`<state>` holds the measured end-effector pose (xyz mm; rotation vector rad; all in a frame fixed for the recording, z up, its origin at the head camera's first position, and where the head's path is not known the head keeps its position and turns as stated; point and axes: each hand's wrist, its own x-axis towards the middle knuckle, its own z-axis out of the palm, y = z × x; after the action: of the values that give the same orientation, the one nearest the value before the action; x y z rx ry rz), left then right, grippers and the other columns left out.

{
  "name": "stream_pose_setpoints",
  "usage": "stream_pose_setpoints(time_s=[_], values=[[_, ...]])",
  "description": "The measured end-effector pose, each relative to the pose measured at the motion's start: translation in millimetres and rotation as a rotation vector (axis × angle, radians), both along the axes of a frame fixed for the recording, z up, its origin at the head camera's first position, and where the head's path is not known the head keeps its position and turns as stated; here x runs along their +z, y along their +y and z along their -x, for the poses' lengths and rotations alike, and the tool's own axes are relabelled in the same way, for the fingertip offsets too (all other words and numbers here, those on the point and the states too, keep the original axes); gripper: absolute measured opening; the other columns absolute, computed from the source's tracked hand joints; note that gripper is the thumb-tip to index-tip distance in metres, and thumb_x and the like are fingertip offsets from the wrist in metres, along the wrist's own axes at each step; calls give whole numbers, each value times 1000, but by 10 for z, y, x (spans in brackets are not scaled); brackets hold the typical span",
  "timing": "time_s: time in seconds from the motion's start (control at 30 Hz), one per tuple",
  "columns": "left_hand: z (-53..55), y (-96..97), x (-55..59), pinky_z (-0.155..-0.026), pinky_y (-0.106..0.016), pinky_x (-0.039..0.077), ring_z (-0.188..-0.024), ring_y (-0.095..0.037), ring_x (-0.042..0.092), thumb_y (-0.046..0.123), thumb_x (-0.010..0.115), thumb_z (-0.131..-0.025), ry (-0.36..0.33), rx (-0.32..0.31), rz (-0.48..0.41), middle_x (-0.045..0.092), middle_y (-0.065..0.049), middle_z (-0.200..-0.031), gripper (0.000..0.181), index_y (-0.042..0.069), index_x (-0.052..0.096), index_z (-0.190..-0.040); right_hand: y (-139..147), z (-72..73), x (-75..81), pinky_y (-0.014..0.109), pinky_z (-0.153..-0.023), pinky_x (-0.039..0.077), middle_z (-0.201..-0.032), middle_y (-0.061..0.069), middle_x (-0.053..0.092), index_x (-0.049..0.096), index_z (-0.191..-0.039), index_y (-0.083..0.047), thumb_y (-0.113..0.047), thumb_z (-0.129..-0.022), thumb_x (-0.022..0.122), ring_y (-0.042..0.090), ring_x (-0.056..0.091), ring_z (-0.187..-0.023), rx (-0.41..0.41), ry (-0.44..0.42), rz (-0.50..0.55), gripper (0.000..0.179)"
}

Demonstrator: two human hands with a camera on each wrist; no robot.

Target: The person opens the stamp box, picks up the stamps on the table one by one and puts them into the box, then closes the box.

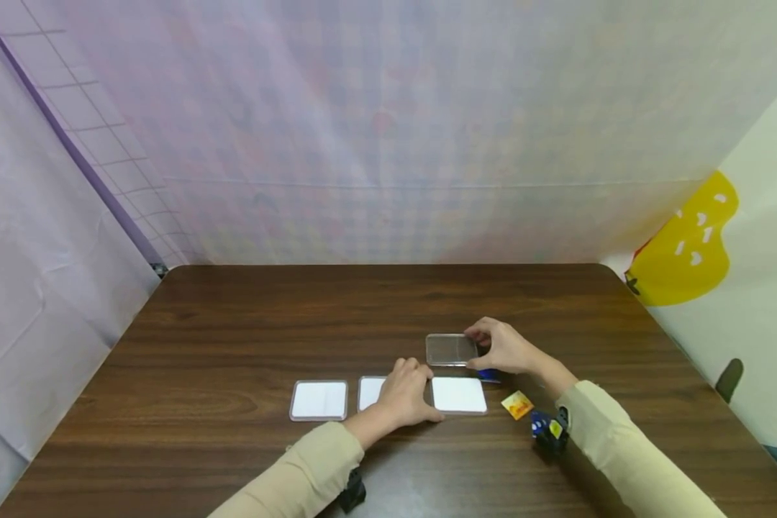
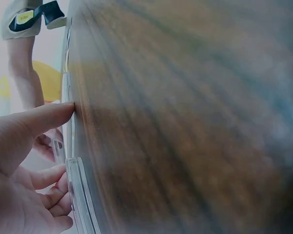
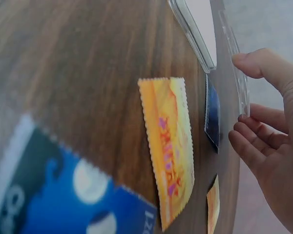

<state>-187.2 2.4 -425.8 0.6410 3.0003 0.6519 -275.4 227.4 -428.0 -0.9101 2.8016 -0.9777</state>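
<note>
Three shallow clear plastic cases with white inside stand in a row: a left case (image 1: 319, 401), a middle case (image 1: 370, 392) and a right case (image 1: 460, 395). My left hand (image 1: 401, 393) grips the left end of the right case, thumb on the near edge and fingers toward the far edge, covering part of the middle case. Behind the right case, my right hand (image 1: 501, 347) pinches a clear plastic lid (image 1: 450, 350) by its right end, thumb and fingers at opposite edges. In the right wrist view the lid (image 3: 237, 73) is raised and tilted off the table.
Small sealed packets lie right of the cases: an orange packet (image 1: 516, 405), a blue packet (image 1: 544, 424) by the right wrist, and another blue packet (image 1: 488, 375) under the right hand. A second orange packet (image 3: 213, 204) shows in the right wrist view. Curtains hang behind the wooden table (image 1: 188, 345).
</note>
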Motion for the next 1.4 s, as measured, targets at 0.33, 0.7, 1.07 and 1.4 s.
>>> stream_pose_setpoints(time_s=[0.33,0.7,1.07,1.4], values=[[5,-17,-5,-66,-21,42,-88,-17,45,42,82,-56,9,-5,0,52,-1,-89,61,7,64,-103,-61,15,-16,35,-80,50,-100,11,57,60,-105,5,-21,-63,79,22,56,-89,16,-12,-23,53],[2,-40,18,-68,-23,43,-88,-17,45,40,82,-56,-9,0,-18,53,-2,-91,61,6,63,-104,-67,25,-13,38,-81,49,-100,13,57,58,-106,7,-21,-63,79,24,56,-89,26,-11,-21,55],[14,-37,10,-69,-23,44,-88,-17,45,40,82,-56,-9,0,-9,52,-1,-90,61,7,63,-104,-50,24,-25,39,-81,49,-102,15,56,57,-107,8,-19,-64,80,26,56,-90,16,-30,-4,56],[40,-68,0,-73,-22,44,-90,-16,45,44,81,-56,-19,-46,0,53,-1,-93,65,7,62,-107,-16,-5,12,39,-81,49,-108,19,54,54,-112,8,-17,-67,78,29,55,-95,2,-83,62,57]])
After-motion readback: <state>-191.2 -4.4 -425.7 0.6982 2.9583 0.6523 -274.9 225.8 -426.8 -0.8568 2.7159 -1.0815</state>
